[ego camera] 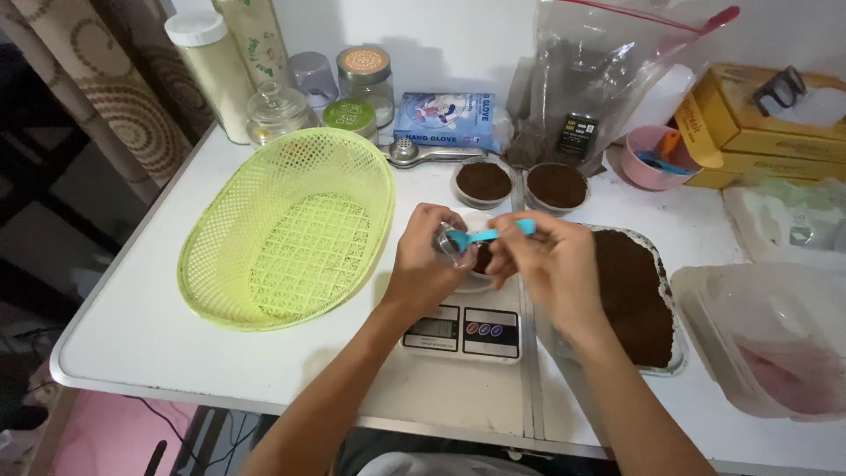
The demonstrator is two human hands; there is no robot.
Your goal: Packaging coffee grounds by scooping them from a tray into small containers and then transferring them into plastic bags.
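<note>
My left hand (421, 264) grips a small clear cup (451, 245), tilted, just above the digital scale (464, 330). My right hand (551, 264) pinches a blue spoon (489, 235), its bowl at the cup's mouth. Dark brown powder shows inside the cup, and a pale dish seems to sit on the scale under it, though my hands hide most of that.

From here I judge the main risk to be a spill. The cup is tilted and held in the air, so a nudge from the spoon could tip powder onto the scale or the white table (141, 335). My right wrist also hangs over the tray of dark powder (639, 300), and if it dropped lower it could drag through the heap.

By count I see two filled cups (484, 182) of powder behind the scale, standing side by side, plus the one in my grasp. There is one tray, one scale and one green plastic basket (286, 229), which lies to the left. One big clear bag (608, 79) stands at the back and one pink bowl (652, 159) to its right. One clear lidded tub (775, 335) sits at the right edge. Several jars (366, 79) crowd the far left corner; they overlap, so I can't count them.
</note>
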